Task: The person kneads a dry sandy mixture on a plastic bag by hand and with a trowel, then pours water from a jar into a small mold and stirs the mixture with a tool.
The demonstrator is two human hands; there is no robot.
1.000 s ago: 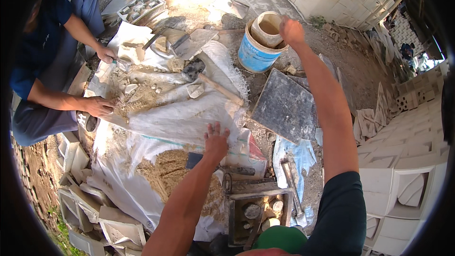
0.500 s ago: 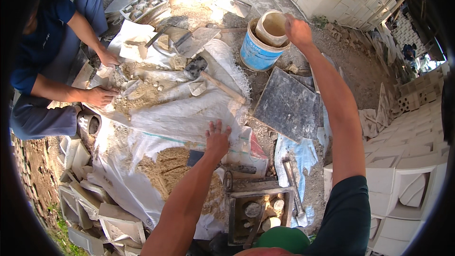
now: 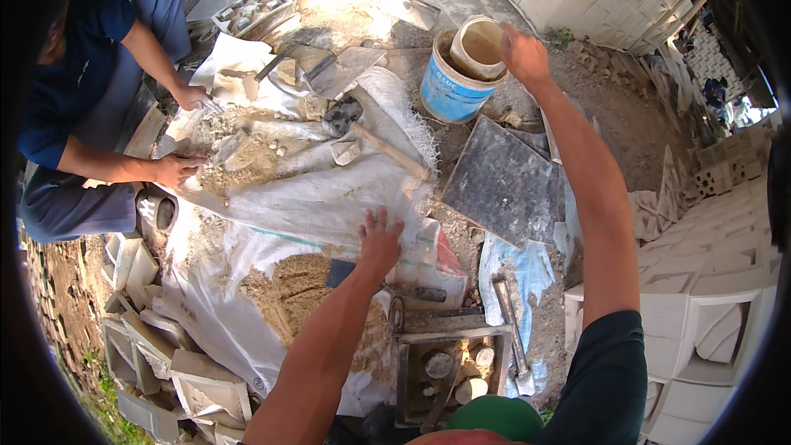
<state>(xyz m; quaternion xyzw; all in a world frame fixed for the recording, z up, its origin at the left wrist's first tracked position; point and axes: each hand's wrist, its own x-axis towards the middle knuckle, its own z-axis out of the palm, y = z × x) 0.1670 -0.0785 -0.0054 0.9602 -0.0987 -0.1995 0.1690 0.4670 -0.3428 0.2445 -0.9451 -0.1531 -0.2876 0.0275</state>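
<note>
My right hand is closed on the rim of a small off-white pail. That pail sits tilted inside a larger blue and white bucket at the upper middle. What the pail holds cannot be made out. Fingers spread, my left hand rests on a white woven sack and holds nothing. Just below it a heap of tan sand lies on the sack, with a dark flat blade partly behind my forearm.
A co-worker sits at left, both hands over rubble. A hammer lies mid-sack. Near the bucket is a dark square board. Close to me stand a framed mould box and a long metal tool. Pale cast blocks are piled lower left.
My right hand and the small pail have barely shifted; my left hand stays on the sack. The co-worker's farther hand has moved slightly up and away from the rubble.
</note>
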